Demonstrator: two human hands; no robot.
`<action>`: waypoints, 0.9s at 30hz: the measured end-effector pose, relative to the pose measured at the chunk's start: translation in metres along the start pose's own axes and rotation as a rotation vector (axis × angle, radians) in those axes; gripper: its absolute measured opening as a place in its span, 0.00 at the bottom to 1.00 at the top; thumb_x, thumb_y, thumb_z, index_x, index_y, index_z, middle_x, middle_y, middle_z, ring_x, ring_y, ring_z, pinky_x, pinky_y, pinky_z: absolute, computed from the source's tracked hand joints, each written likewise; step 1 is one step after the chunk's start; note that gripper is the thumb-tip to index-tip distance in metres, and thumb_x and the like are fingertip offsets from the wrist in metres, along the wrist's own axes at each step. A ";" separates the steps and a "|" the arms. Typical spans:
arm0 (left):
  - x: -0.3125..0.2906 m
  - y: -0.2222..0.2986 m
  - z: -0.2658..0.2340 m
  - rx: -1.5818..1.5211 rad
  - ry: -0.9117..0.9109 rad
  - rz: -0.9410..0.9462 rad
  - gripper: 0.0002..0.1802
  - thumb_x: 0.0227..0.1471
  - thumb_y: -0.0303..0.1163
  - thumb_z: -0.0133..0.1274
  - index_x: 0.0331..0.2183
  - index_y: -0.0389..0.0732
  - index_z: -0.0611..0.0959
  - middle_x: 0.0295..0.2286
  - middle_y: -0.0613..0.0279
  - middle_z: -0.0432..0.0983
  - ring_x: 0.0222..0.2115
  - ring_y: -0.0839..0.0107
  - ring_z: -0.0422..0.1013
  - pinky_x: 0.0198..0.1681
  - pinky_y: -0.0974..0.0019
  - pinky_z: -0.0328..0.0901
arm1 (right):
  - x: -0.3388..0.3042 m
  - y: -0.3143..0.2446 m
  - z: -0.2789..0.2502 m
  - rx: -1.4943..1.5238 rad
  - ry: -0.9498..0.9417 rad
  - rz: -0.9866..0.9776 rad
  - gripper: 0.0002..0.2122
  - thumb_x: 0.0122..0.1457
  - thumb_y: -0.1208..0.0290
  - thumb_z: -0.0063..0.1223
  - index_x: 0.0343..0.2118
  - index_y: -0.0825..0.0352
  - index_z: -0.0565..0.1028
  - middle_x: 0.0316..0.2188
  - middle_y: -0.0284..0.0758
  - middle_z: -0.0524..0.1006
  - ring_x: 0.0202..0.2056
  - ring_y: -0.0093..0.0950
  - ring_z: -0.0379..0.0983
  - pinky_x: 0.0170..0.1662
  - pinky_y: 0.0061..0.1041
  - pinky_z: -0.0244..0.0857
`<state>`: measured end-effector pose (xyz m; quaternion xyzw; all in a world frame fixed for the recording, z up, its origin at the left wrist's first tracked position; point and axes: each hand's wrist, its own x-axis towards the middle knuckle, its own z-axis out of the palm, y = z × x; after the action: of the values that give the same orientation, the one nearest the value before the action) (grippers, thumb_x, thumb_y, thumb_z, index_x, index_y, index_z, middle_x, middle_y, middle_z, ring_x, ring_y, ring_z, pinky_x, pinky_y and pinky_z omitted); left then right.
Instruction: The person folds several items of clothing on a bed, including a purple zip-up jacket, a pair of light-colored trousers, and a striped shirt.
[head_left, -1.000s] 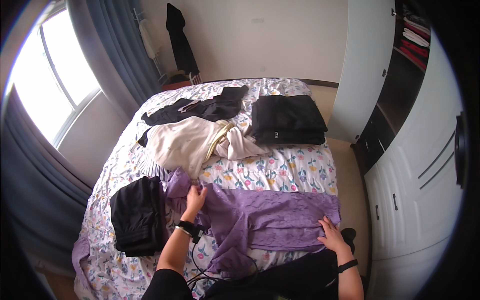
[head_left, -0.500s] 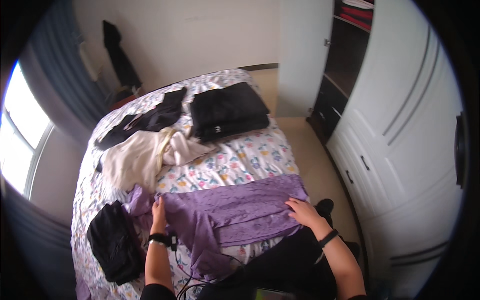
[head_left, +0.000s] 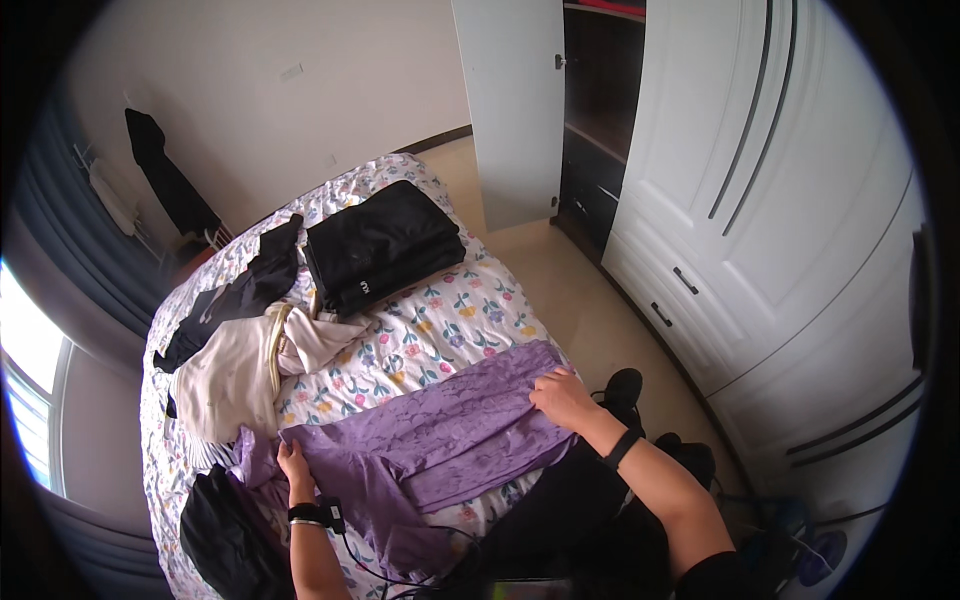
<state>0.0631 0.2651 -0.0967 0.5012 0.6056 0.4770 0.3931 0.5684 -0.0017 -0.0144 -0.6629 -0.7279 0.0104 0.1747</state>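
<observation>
Both hands are down on the purple lace-patterned garment point(head_left: 440, 440), which lies stretched across the near edge of the bed with the flower-printed sheet point(head_left: 450, 320), running from about 8 o'clock to 3 o'clock in the view. The left hand point(head_left: 295, 468), with a black watch on its wrist, sits at the garment's left end, fingers curled onto the fabric edge, pinching it as far as I can tell. The right hand point(head_left: 563, 398), with a dark band on its wrist, lies flat with fingers spread on the garment's right end, close to the bed's edge. The cloth between the two hands shows a long fold line, with a lower flap hanging toward 6 o'clock.

Up the bed at 12 o'clock from the purple piece rests a neatly folded black stack of clothing point(head_left: 385, 245). At 10 o'clock lies a crumpled cream-white garment point(head_left: 235, 375), and just beyond it a loose dark jacket-like piece point(head_left: 240, 295) sprawls toward the wall. At 7 o'clock, just beside the left forearm, sits a folded black bundle point(head_left: 225, 535). Over at 2 o'clock stands a white wardrobe with long dark handles point(head_left: 760, 220), one door swung open onto dark shelves. A dark garment point(head_left: 165, 180) hangs on the far wall at 11 o'clock.
</observation>
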 end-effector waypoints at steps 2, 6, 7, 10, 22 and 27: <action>0.005 -0.001 -0.006 0.035 0.015 0.021 0.12 0.55 0.27 0.49 0.40 0.32 0.77 0.34 0.63 0.75 0.32 0.78 0.67 0.37 0.73 0.62 | -0.001 -0.002 -0.001 -0.013 -0.036 -0.035 0.02 0.45 0.70 0.53 0.19 0.60 0.75 0.22 0.32 0.71 0.31 0.30 0.71 0.40 0.29 0.59; -0.001 -0.002 -0.013 0.522 0.060 0.069 0.18 0.52 0.29 0.53 0.44 0.33 0.71 0.35 0.54 0.75 0.33 0.64 0.71 0.39 0.65 0.64 | -0.002 -0.005 -0.005 0.056 -0.199 -0.059 0.06 0.50 0.66 0.55 0.23 0.61 0.77 0.24 0.31 0.73 0.33 0.30 0.72 0.40 0.29 0.61; -0.010 0.003 -0.006 0.570 0.214 0.165 0.21 0.51 0.30 0.53 0.45 0.34 0.69 0.35 0.50 0.74 0.33 0.58 0.71 0.39 0.61 0.65 | 0.002 -0.007 -0.008 0.061 -0.198 -0.060 0.06 0.50 0.66 0.55 0.23 0.61 0.77 0.24 0.31 0.73 0.33 0.30 0.72 0.40 0.29 0.61; -0.059 0.077 0.029 0.907 0.287 0.509 0.27 0.45 0.28 0.55 0.48 0.35 0.67 0.45 0.46 0.68 0.47 0.51 0.64 0.51 0.57 0.58 | 0.018 -0.020 -0.013 0.220 -0.085 0.208 0.10 0.52 0.62 0.55 0.32 0.63 0.78 0.30 0.32 0.76 0.39 0.33 0.72 0.39 0.34 0.67; -0.127 0.064 0.076 1.169 -0.510 0.584 0.34 0.54 0.52 0.43 0.60 0.58 0.59 0.63 0.64 0.41 0.64 0.56 0.37 0.56 0.28 0.33 | 0.053 -0.049 0.062 -0.032 -0.450 0.180 0.32 0.60 0.43 0.32 0.64 0.49 0.46 0.65 0.31 0.47 0.65 0.31 0.42 0.63 0.52 0.31; -0.119 0.054 0.079 1.158 -0.533 0.610 0.34 0.53 0.51 0.44 0.60 0.58 0.58 0.63 0.64 0.42 0.63 0.54 0.37 0.55 0.26 0.37 | 0.046 -0.022 0.054 0.034 -0.432 0.180 0.29 0.56 0.52 0.48 0.61 0.54 0.58 0.61 0.36 0.57 0.60 0.32 0.55 0.61 0.51 0.42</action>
<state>0.1734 0.1654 -0.0628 0.8767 0.4779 0.0282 0.0470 0.5304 0.0514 -0.0486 -0.7047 -0.6859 0.1798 0.0243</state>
